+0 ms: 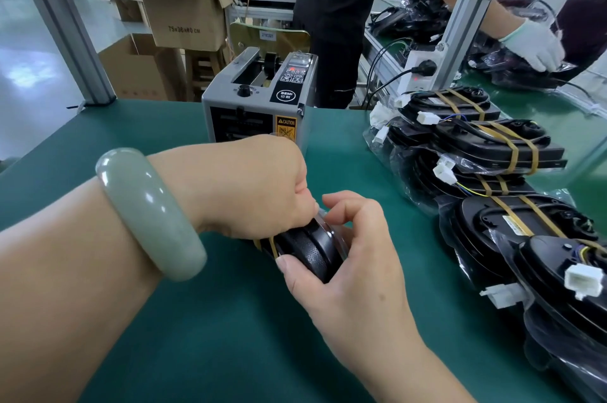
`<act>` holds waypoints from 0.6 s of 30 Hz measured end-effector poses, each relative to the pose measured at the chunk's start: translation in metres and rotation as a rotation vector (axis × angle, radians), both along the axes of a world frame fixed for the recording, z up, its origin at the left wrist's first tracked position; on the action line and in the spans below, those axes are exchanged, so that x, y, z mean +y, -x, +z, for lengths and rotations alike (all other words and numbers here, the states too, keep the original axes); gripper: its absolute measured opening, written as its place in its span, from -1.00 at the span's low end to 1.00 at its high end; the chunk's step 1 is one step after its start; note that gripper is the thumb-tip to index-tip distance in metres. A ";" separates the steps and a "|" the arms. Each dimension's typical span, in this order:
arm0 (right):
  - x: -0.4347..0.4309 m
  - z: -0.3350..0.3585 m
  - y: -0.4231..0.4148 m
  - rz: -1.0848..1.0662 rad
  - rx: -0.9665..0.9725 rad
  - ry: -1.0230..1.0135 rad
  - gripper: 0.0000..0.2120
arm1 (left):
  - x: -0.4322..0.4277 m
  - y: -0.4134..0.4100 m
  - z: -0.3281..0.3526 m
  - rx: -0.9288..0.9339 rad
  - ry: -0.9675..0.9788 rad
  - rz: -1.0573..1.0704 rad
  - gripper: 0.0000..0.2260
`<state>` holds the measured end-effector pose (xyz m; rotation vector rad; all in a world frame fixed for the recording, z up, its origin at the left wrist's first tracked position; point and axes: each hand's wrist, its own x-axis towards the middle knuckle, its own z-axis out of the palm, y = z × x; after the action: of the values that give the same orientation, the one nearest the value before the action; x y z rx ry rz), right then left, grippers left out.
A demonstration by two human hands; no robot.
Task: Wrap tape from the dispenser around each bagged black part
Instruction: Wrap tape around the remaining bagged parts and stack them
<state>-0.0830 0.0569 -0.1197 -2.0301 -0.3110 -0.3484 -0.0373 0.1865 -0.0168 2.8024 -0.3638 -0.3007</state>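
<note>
A bagged black part (310,249) sits on edge on the green mat, held between both hands. My left hand (256,185) curls over its top and far side, where a band of brownish tape (267,246) shows. My right hand (348,254) grips its near end, thumb on the textured black face, fingers on the clear bag. The grey tape dispenser (259,103) stands just behind my left hand, its outlet hidden by that hand.
Several taped bagged parts (492,146) with white connectors lie in a row along the right of the green mat (197,337). A gloved person's hand (533,46) works on bags at the far right. Cardboard boxes (184,5) stand behind the aluminium frame post (65,28).
</note>
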 end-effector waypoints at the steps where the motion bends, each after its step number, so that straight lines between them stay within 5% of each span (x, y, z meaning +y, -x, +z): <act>1: 0.000 0.000 0.000 0.000 -0.001 0.000 -0.49 | -0.001 0.000 0.000 -0.003 0.000 0.001 -0.68; 18: -0.001 -0.004 -0.002 -0.005 -0.181 0.006 -0.61 | -0.007 0.006 0.001 -0.061 -0.079 -0.014 -0.76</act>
<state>-0.0807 0.0557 -0.1237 -2.0093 -0.4189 -0.5364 -0.0437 0.1793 -0.0160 2.8924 -0.3944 -0.2373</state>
